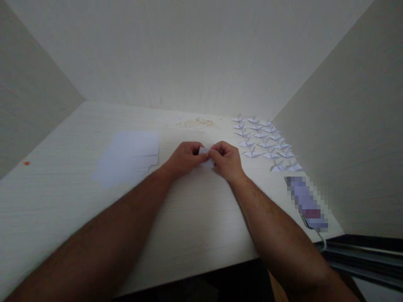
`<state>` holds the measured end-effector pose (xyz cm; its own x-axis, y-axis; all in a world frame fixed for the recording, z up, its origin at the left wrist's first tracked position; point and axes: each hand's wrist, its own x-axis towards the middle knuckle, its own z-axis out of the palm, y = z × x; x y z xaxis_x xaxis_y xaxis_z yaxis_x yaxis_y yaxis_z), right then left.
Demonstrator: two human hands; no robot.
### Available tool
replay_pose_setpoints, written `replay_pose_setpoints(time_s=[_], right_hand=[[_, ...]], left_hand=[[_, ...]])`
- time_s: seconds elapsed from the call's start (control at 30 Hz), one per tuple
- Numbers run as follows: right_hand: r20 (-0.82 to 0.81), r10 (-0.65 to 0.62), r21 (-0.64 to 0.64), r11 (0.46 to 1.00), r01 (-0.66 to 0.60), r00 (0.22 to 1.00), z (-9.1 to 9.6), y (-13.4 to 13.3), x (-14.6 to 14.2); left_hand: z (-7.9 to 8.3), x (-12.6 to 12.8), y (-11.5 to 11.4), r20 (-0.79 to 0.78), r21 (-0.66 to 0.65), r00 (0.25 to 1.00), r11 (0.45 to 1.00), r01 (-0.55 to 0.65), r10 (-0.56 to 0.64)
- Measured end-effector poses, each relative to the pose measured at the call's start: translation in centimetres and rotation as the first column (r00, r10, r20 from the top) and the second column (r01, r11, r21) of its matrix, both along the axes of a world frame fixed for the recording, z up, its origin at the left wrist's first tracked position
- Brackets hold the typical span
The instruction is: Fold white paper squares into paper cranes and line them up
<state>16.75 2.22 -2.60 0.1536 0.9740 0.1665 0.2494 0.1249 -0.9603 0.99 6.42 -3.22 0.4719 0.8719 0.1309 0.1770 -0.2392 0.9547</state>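
Note:
My left hand (184,158) and my right hand (227,160) meet at the middle of a pale wooden desk (195,218). Both pinch one small folded piece of white paper (205,152) between thumbs and fingers, just above the desk top. The fingers hide most of the paper. A stack of flat white paper sheets (129,157) lies to the left of my left hand. To the right of my right hand, several folded white paper cranes (264,142) stand in rows.
Walls close the desk in at the back, left and right. A blurred-out flat object (307,203) lies near the right front corner, with a cable trailing off the edge. A brownish stain (197,122) marks the desk's far side. A small red spot (27,163) sits far left.

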Motion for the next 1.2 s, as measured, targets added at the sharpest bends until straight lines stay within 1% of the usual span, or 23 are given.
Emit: replay_pose_setpoints(time_s=[0.27,0.33,0.4,0.5,0.63,0.7,0.77,0.83,0.93,1.0,1.07,1.13,1.2], right_hand=[[0.005,-0.045,0.062,0.997,0.045,0.999,-0.5,0.6,-0.1],[-0.003,-0.042,0.067,0.997,0.043,0.999,-0.7,0.7,-0.1],[-0.022,-0.009,0.073,0.997,0.011,1.000,-0.7,0.8,0.0],[-0.046,0.022,0.089,0.996,-0.018,0.999,-0.8,0.8,0.2],[-0.002,0.014,0.114,0.993,-0.013,1.000,-0.8,1.1,0.5],[-0.003,0.003,0.118,0.993,-0.003,1.000,-0.9,1.2,0.4],[-0.046,-0.024,0.115,0.993,0.029,0.999,-0.9,1.4,0.3],[-0.115,-0.049,0.107,0.992,0.062,0.992,-1.0,1.5,0.1],[-0.174,-0.059,0.108,0.991,0.078,0.983,-1.1,1.5,0.0],[-0.196,-0.051,0.121,0.990,0.075,0.979,-1.3,1.5,0.0],[-0.204,-0.060,0.104,0.991,0.083,0.977,-1.6,1.5,0.0],[-0.217,-0.053,0.078,0.994,0.071,0.975,-1.8,1.5,-0.1],[-0.240,-0.019,0.054,0.998,0.032,0.971,-1.8,1.5,-0.1]], left_hand=[[0.2,0.5,-0.2,0.026,0.019,0.999,0.999,-0.043,0.042],[0.2,0.6,-0.3,0.026,0.038,0.998,0.997,-0.063,0.062],[0.3,0.7,-0.4,0.037,0.042,0.997,0.996,-0.073,0.072],[0.4,0.8,-0.7,0.028,0.053,0.998,0.997,-0.054,0.052],[0.7,0.8,-0.9,-0.019,0.079,1.000,0.997,-0.023,0.024],[0.8,0.8,-0.9,-0.017,0.083,0.999,0.995,-0.048,0.050],[0.9,0.8,-1.0,-0.011,0.093,0.994,0.990,-0.106,0.107],[1.0,0.9,-1.1,0.013,0.066,0.993,0.991,-0.120,0.120],[0.9,0.8,-1.0,0.080,-0.005,0.994,0.997,-0.079,0.080],[0.8,0.8,-0.8,0.088,-0.010,0.993,0.997,-0.082,0.083],[0.7,0.8,-0.7,0.077,-0.015,0.992,0.995,-0.095,0.096],[0.7,0.7,-0.7,0.070,-0.033,0.990,0.992,-0.120,0.122],[0.8,0.7,-0.7,0.069,-0.056,0.986,0.987,-0.149,0.153]])
